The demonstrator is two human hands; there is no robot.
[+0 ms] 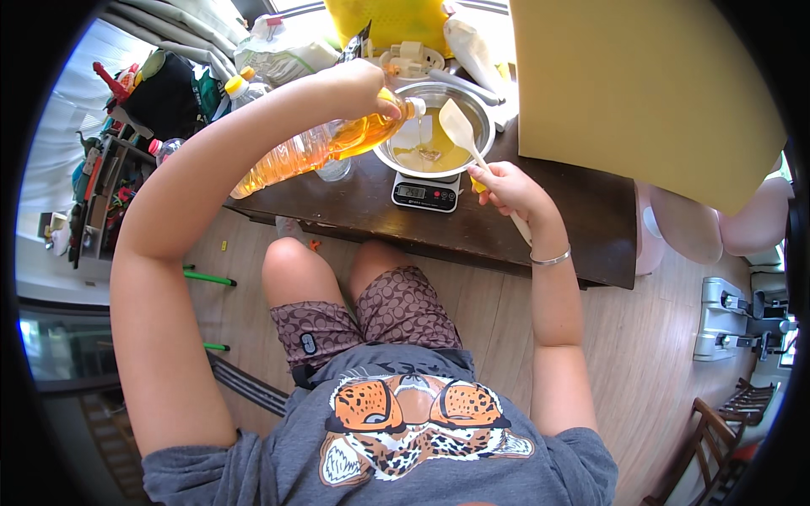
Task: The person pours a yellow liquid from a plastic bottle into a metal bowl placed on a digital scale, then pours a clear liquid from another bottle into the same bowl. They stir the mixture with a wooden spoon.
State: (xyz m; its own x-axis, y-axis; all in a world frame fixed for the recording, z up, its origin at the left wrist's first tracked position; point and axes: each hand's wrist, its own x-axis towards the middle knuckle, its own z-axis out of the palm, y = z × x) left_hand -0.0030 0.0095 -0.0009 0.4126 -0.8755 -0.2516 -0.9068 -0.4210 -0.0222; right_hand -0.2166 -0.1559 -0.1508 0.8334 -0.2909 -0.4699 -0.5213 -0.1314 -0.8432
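Above the surface (548, 211), a bottle (316, 152) clasped by the left hand (369, 87), amber liquid (363, 137) remaining, is being poured into a part-filled bowl (488, 128) on a scale (426, 194), a spatula (456, 125) being gripped by the right hand (512, 191).

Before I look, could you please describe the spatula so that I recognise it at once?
On the dark brown table, a scale carries a metal bowl. Over the bowl's right side reaches the white spatula, held in the right hand; its broad, opaque head distinguishes it from the transparent bottle in the left hand.
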